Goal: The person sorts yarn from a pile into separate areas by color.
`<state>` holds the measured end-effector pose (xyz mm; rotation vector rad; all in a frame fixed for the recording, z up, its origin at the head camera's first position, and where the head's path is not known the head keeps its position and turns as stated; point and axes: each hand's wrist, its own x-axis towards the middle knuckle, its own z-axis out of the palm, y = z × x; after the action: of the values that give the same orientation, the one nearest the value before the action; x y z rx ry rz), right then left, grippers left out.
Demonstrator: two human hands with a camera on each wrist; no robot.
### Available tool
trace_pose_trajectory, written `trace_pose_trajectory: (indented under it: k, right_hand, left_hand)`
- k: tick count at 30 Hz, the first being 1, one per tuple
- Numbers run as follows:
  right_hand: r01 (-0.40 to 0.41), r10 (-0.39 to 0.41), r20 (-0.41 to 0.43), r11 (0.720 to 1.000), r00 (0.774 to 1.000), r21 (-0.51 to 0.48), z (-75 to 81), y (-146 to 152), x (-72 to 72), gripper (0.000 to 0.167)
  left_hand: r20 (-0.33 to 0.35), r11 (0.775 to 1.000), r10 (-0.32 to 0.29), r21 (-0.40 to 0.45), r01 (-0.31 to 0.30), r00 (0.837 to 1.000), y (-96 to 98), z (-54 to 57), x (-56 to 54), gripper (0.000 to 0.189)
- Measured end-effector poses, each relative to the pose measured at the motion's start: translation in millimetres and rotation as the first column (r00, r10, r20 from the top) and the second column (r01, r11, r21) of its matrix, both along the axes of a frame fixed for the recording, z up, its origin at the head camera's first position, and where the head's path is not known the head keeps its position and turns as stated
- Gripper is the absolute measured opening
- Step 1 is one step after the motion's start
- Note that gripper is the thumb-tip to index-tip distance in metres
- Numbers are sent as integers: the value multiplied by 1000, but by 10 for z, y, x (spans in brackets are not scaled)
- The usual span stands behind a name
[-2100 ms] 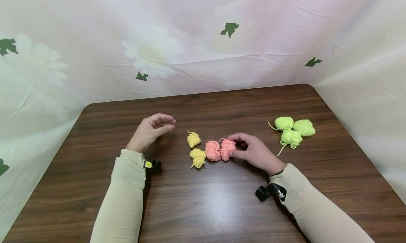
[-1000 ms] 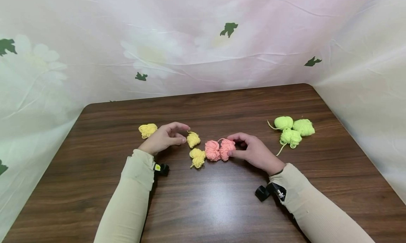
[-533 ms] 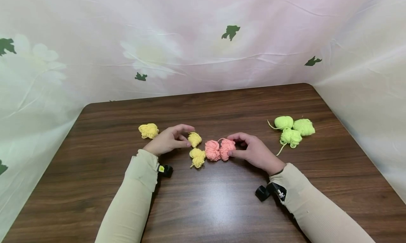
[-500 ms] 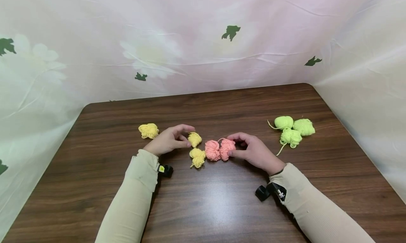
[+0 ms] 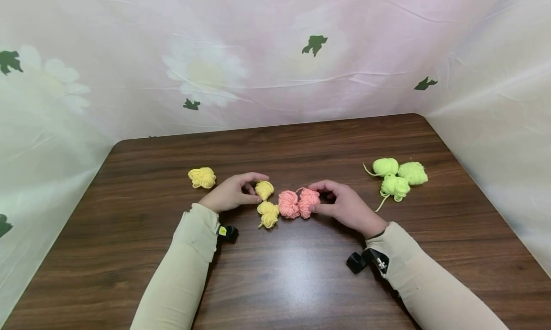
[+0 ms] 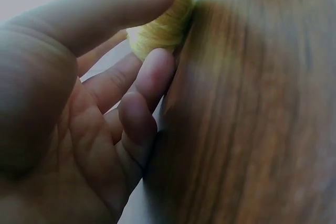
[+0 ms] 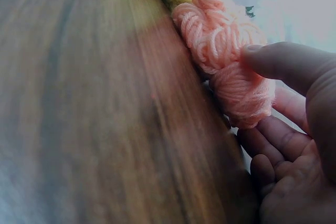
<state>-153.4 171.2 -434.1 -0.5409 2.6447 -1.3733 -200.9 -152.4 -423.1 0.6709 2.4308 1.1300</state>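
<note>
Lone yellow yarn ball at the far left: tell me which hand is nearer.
Left. The left hand is just right of the lone yellow ball, pinching another yellow ball; the right hand is much farther right, pinching the right-hand pink ball.

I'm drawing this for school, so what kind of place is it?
Maybe an indoor craft corner: pale flowered cloth hangs behind a brown wood-grain table with small, round yellow, pink and green yarn bundles.

The head view is bright and fairly sharp, with pale glare on the table (image 5: 301, 282). Both wrist views are dim and hazy: the table blurs, the left hand (image 6: 86, 119) looks dark, the cloth (image 7: 299, 9) washes out.
</note>
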Motion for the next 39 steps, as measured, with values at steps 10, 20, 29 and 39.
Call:
trace_pose_trajectory:
  k: [10, 20, 29, 39]
  right_hand:
    - [1, -1, 7, 1000, 1000, -6, -20, 14, -4, 40]
    - [-4, 4, 4, 1000, 1000, -13, -17, 13, -1, 40]
    - [0, 0, -3, 1000, 1000, -6, -35, 23, -7, 40]
    - [-2, 2, -5, 1000, 1000, -3, -30, 17, -12, 40]
  left_hand:
    - [-14, 1000, 5, -11, -5, 1000, 36, 2, 5, 48]
    - [-16, 1000, 20, 7, -19, 1000, 34, -17, -2, 40]
    - [-28, 997, 77, 16, -77, 997, 9, 10, 0, 38]
    - [-58, 981, 187, 64, -183, 981, -135, 143, 5, 39]
